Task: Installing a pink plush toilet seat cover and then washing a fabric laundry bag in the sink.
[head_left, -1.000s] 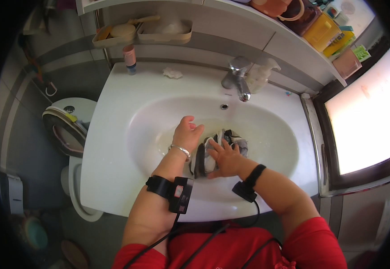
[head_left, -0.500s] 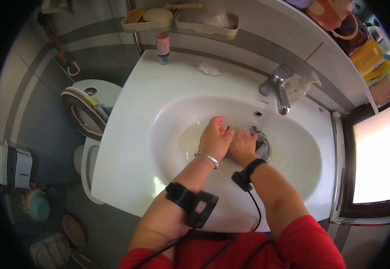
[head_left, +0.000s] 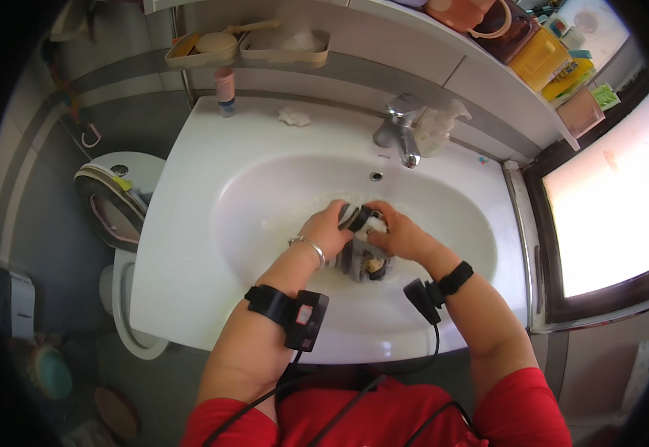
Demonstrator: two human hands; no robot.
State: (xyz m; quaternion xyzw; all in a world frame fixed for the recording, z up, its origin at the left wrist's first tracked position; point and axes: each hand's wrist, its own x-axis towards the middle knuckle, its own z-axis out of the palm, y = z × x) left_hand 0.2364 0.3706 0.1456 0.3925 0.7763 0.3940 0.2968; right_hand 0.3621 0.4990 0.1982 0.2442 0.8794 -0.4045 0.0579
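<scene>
A wet grey, black and white cloth item (head_left: 362, 252) with a small yellowish patch is bunched up in the sink (head_left: 246, 197), which holds cloudy water. Its exact kind does not show. My left hand (head_left: 327, 229), with a silver bangle at the wrist, grips the item's upper left side. From the other side my right hand (head_left: 405, 235) has its thumb and fingers closed on the upper right part. The lower part of the item hangs down between my hands, at the water.
Behind the sink stand a chrome tap (head_left: 403, 134) and a clear pump bottle (head_left: 438, 128). A pink tube (head_left: 225, 91) and a crumpled white piece (head_left: 293, 117) rest on the counter's back edge. A toilet (head_left: 119, 197) is at the left, a bright window (head_left: 606, 216) at the right.
My hands have moved apart and now hold the cloth item up between them; before, they were close together over it in the water. The view has shifted to the right.
</scene>
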